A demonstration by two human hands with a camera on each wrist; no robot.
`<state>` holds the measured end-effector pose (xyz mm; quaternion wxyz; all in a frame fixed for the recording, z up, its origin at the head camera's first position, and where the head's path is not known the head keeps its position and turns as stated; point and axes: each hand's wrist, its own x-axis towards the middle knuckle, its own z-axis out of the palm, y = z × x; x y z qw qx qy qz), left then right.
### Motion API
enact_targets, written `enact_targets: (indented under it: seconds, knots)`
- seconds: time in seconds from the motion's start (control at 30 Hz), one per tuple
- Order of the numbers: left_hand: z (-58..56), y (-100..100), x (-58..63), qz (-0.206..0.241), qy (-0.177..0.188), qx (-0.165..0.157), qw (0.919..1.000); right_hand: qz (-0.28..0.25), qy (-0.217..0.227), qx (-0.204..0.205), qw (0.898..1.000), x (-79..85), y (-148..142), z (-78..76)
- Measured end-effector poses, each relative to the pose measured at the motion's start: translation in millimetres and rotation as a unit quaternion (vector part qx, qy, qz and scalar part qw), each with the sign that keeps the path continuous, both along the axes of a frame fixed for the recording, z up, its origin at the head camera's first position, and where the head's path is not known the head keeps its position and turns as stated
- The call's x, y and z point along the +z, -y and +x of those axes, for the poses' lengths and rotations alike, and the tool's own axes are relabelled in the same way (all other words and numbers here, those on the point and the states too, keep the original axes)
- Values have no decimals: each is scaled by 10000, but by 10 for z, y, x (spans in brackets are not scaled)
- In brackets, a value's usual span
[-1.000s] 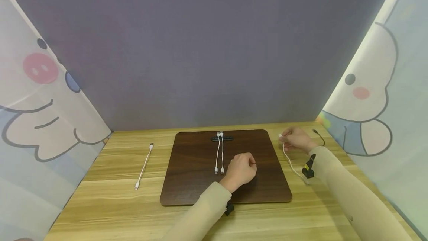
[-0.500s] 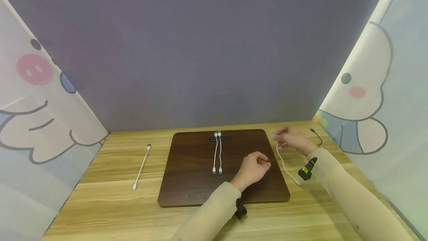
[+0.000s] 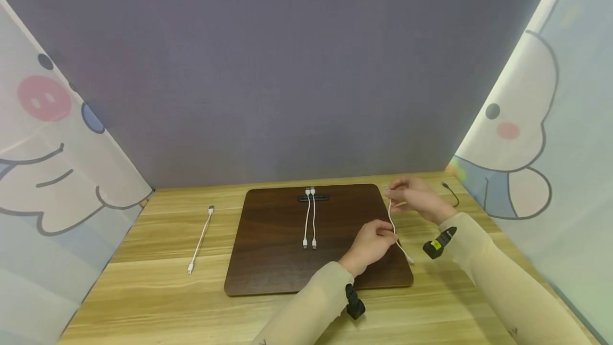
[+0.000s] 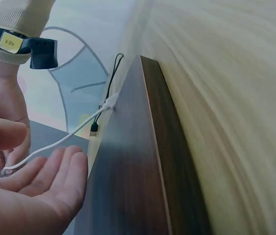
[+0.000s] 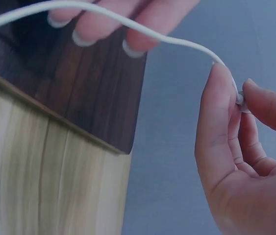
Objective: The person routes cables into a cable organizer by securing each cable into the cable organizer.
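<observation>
A wooden counter (image 3: 143, 292) bore a dark board (image 3: 268, 260). By its right edge, the left hand (image 3: 370, 245) hovered, thumb and fingers apart; the right hand (image 3: 417, 197) pinched one end of a white cable (image 5: 142, 29), whose unheld tail (image 3: 409, 260) could have snagged on the board.

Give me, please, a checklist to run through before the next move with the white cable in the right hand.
1. Right hand grips the held cable near one end: ok, finger and thumb pinch it.
2. Left hand grips it too: not ok, its fingers are open alongside the cable.
3. Held cable free of knots: ok, none shows along its visible length.
4. Held cable's far end resting on something: cannot tell.
5. Black strip has bare length right of the two white cables: ok.
6. Black cable apart from the held one: ok, it lies beyond the right hand.
</observation>
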<state>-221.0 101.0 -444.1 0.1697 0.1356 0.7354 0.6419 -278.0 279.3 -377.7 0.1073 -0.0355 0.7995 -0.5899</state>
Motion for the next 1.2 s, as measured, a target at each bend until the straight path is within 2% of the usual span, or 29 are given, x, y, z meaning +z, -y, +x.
enact_targets:
  seconds: [0.17,0.3,0.73,0.97,1.2]
  knots:
    - [-16,-14,-34,783,299,134,9964,-162,55,-37,9998,25,41,-12]
    - [-14,18,-36,998,379,295,9938,-202,-6,-60,9998,28,63,-34]
    - [-37,243,4,723,72,343,9968,-287,-212,-42,9994,20,171,-132]
    - [-75,360,-6,353,-360,442,9978,-375,-255,-25,9990,15,274,-199]
    - [-111,495,16,33,-560,496,9972,-391,-268,26,9989,34,414,-253]
